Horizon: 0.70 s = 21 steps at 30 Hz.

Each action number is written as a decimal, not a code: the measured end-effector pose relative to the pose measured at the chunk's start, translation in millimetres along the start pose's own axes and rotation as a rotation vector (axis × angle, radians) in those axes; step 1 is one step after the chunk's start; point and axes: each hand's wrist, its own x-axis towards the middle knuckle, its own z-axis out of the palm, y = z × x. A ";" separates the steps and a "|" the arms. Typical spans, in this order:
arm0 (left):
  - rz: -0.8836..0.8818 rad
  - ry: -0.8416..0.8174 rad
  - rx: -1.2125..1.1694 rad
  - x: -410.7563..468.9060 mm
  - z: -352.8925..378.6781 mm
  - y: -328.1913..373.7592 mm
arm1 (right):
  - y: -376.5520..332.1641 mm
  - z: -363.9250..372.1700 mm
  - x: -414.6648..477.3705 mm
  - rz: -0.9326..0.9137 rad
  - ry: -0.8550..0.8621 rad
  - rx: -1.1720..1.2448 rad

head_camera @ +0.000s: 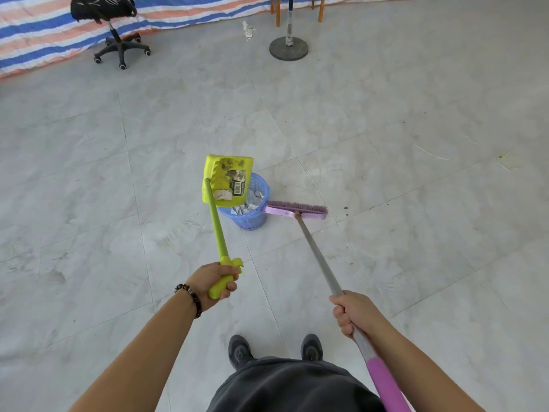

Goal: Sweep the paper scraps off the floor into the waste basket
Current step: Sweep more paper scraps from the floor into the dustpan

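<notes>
Paper scraps point(249, 207) sit in the blue waste basket point(252, 221), straight ahead of the feet. Over its left rim hangs the yellow dustpan point(227, 173), tilted, 1 pale wad point(222, 194) clinging at its lower edge. The left hand point(218, 282) is wrapped tight round the dustpan's handle, which runs up and away toward the basket, so it looks the likelier hand for a shake-out. The right hand point(353, 313) clamps the broom point(297, 210) shaft, head beside the rim. A far litter patch point(248, 29) waits well beyond.

Illegible barcode label point(239, 186) on the dustpan point(221, 169)
</notes>
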 end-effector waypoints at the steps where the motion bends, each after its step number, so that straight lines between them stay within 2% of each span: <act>1: 0.001 0.000 0.011 0.5 1.1 0.3 | 0.2 -0.1 -5.6 -0.038 0.008 -0.056; 5: 0.003 -0.003 0.065 2.7 5.1 1.4 | -2.3 -5.0 -25.6 -0.149 0.034 -0.188; 12: -0.025 -0.004 0.155 4.4 13.0 1.4 | -12.0 -9.3 -43.4 -0.242 0.060 -0.269; 21: -0.052 -0.034 0.183 3.3 18.9 5.0 | -20.4 4.2 -40.0 -0.251 -0.024 -0.283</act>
